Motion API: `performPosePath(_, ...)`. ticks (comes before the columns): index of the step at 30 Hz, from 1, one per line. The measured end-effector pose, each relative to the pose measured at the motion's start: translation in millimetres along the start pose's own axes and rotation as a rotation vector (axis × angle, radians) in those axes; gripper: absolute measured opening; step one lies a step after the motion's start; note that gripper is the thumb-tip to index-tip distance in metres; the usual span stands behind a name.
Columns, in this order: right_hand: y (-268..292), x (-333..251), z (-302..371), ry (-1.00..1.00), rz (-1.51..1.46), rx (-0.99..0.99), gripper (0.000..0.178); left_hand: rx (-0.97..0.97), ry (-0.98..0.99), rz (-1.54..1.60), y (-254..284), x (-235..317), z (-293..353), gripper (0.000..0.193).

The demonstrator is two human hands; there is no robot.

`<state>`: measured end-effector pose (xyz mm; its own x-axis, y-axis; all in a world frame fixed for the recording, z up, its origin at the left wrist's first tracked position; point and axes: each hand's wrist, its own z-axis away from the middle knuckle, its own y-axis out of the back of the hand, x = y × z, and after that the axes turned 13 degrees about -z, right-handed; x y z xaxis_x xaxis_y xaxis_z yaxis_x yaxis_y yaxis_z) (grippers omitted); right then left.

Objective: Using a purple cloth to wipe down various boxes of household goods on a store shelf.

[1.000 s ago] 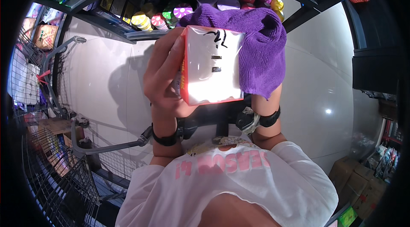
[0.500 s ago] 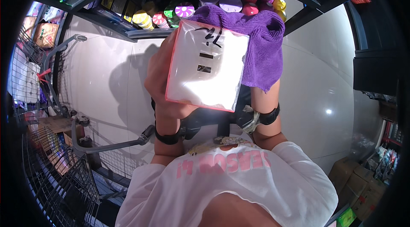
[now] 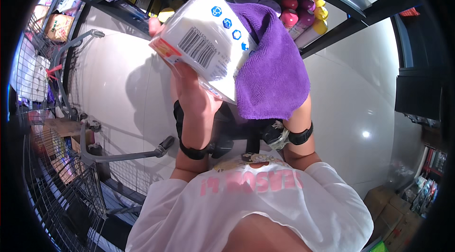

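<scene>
While left hand (image 3: 188,81) grips package (image 3: 201,39), forearm (image 3: 195,126) extended

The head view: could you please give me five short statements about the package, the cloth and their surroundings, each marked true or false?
1. The left hand holds a package. True.
2. The package's face toward the camera is plain, with nothing printed on it. False: it carries a barcode and blue icons.
3. A purple cloth hangs over the end of the right forearm, hiding the right hand. True.
4. The wire cart stands on the person's right. False: it is on the left.
5. A black band goes round the right forearm. True.
</scene>
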<state>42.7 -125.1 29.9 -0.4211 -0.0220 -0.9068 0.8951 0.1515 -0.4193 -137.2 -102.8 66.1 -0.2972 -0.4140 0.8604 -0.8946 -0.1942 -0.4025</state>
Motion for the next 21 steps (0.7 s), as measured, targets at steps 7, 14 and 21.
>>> performPosePath(7,-3,2,-3,0.002,-0.081,0.095,0.03,-0.166,0.251,0.746,4,6,-3,0.052)
performPosePath(14,-1,0,1,-0.011,-0.047,0.104,0.032,-0.183,0.241,0.757,3,7,2,0.058)
performPosePath(21,-2,1,-1,0.013,0.002,0.047,0.031,-0.175,0.293,0.801,1,19,-1,0.057)
